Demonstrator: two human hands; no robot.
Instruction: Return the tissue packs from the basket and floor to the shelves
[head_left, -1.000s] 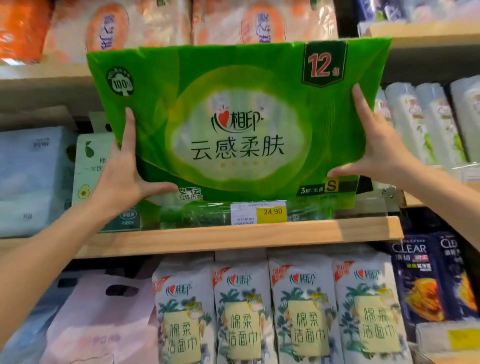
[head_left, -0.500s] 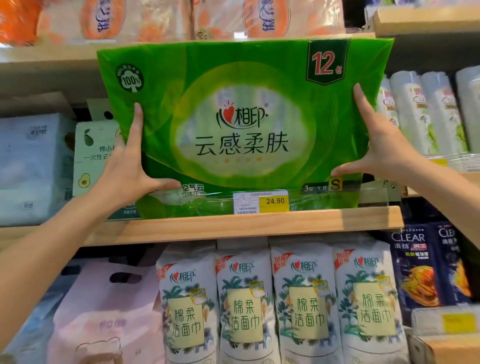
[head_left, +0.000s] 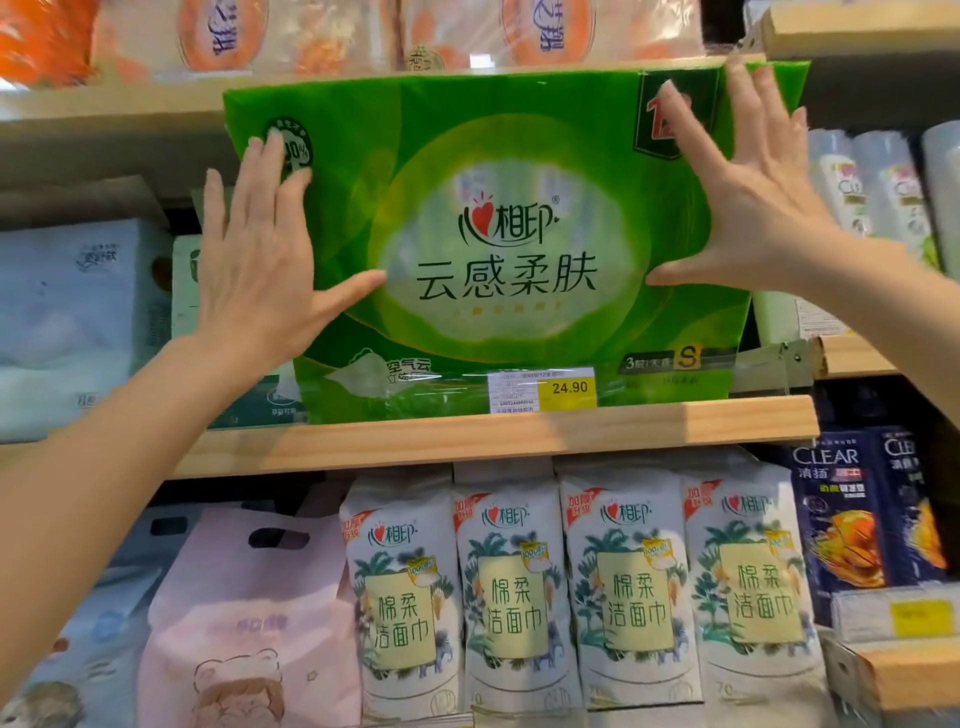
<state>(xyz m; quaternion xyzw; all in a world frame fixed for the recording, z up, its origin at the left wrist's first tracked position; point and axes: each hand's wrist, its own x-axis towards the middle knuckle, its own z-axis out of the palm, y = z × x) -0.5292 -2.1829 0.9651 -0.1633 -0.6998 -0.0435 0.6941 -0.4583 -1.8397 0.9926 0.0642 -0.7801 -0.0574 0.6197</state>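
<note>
Hands are now pressing flat and open, left hand and right hand, instead of gripping the sides, so I'm reading the green tissue pack as seated on the wooden shelf.

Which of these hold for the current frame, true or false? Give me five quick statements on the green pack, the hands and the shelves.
1. The green tissue pack stands upright on the wooden shelf. True.
2. Both hands lie flat and open on the pack's front. True: left hand, right hand.
3. The price tag reads 12.90. False: it reads 24.90.
4. The shelf below holds orange packs. False: white packs with palm prints stand there.
5. Dark bottles marked CLEAR stand at lower right. True.
</note>
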